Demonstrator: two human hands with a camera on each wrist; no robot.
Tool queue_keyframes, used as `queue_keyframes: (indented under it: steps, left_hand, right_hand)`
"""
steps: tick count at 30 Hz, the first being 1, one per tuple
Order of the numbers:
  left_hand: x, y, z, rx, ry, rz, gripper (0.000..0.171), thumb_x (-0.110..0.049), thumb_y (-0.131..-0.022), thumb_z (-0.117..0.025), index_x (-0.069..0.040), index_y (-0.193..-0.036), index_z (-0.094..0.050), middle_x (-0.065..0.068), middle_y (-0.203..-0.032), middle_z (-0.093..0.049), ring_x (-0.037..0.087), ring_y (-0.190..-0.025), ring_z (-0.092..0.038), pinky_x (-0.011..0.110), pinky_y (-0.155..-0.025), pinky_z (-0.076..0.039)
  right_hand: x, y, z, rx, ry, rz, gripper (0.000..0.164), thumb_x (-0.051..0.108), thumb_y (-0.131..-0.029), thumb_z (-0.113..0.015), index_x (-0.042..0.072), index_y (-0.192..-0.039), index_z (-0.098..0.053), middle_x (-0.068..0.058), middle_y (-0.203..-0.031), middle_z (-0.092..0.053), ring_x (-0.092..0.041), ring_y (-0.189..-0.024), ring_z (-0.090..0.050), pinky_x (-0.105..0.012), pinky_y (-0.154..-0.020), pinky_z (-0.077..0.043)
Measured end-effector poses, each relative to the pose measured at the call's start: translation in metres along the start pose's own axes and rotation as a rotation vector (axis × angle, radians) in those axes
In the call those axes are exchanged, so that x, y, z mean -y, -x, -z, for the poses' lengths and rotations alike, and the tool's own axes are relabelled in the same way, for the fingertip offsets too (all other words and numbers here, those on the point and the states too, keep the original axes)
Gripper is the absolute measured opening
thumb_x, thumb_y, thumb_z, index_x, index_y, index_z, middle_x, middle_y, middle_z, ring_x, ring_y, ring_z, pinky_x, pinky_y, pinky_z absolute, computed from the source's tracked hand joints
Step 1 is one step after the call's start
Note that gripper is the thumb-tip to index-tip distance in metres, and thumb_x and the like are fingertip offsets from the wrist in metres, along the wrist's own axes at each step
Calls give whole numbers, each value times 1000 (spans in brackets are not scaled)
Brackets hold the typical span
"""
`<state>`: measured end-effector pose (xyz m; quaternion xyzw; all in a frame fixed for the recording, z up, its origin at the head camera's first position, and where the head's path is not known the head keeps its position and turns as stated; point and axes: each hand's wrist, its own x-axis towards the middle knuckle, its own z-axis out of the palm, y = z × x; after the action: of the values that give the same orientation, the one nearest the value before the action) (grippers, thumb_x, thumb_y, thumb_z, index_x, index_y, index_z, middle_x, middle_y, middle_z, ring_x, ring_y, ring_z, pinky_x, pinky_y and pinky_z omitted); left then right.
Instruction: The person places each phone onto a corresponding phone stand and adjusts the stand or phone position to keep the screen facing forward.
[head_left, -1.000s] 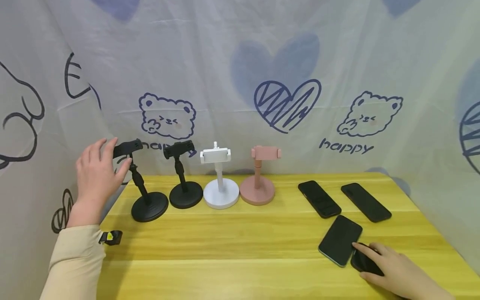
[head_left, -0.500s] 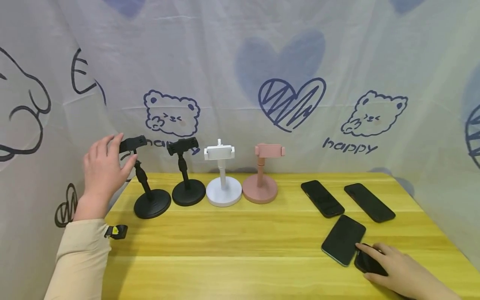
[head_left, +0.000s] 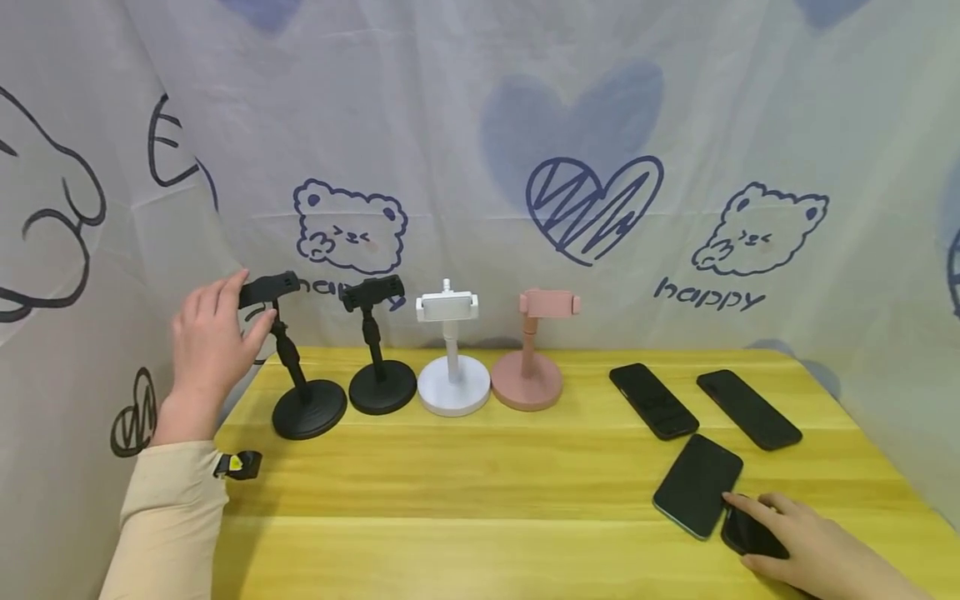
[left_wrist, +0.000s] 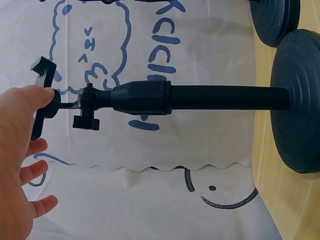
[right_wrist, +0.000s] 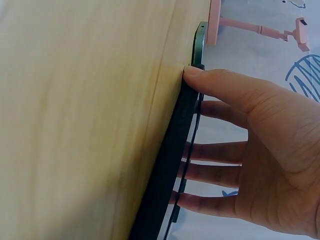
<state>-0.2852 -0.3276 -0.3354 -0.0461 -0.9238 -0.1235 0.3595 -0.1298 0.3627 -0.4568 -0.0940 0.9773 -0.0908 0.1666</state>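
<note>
A pale cloth [head_left: 442, 167] printed with blue hearts and bears is hanging creased behind the yellow, wood-grained desk [head_left: 465, 475]. From the desk's middle, the outermost black stand [head_left: 288, 357], round-based and slim-poled, is standing at ten o'clock; the left hand [head_left: 210, 342] is holding it, its grip pinching the clamp [head_left: 270, 287]. A second black stand [head_left: 372, 342] is standing just beside it, a smooth white stand [head_left: 452, 350] at eleven, a pink stand [head_left: 529, 346] at twelve. At half past three, the right hand's [head_left: 813, 542] grip is closing around a flat black phone [head_left: 750, 532], near three other dark phones [head_left: 699, 486]. The left wrist view is showing a blocky knob [left_wrist: 86, 123], indistinct in the head view; the right wrist view is revealing the thumb pressing the phone's edge.
</note>
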Motion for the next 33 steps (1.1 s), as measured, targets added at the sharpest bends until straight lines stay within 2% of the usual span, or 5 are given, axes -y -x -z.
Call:
queue_keyframes:
  steps: [5,15,23,28,33]
  left_hand:
    - [-1,-2,2,-55,17,-9,65,-26,-92,-65,-10,-148,-37,26,-137,-49,49,-126,-40,68,-99,-31]
    - [1,0,4,10,29,43,66,-30,-95,-61,-12,-151,-32,25,-142,-46,50,-129,-38,68,-101,-30]
    - [1,2,-4,-30,114,61,62,-26,-95,-62,-11,-150,-36,23,-142,-48,49,-128,-40,65,-105,-30]
    - [-3,2,-4,-64,181,130,54,-24,-96,-61,-8,-145,-43,23,-141,-49,46,-131,-38,57,-112,-27]
    - [-9,-1,-5,-78,199,166,49,-23,-96,-62,-7,-141,-49,23,-141,-50,46,-131,-38,57,-111,-27]
  right_hand:
    - [2,-1,3,-12,9,-18,83,58,-79,-69,13,-144,-45,-25,-122,-56,-42,-101,-61,-58,-77,-51]
    - [4,-1,4,37,-61,-8,80,50,-81,-72,10,-144,-45,-22,-120,-56,-39,-98,-61,-57,-76,-51]
    - [3,-2,1,65,-136,-49,77,42,-76,-79,8,-139,-49,-15,-115,-59,-34,-94,-61,-54,-75,-53]
    - [2,-1,1,46,-150,-46,75,41,-75,-80,10,-138,-51,-13,-115,-59,-33,-95,-61,-54,-75,-53]
    - [2,2,5,-3,-139,-37,76,39,-75,-81,7,-137,-51,-13,-112,-60,-30,-93,-62,-48,-73,-53]
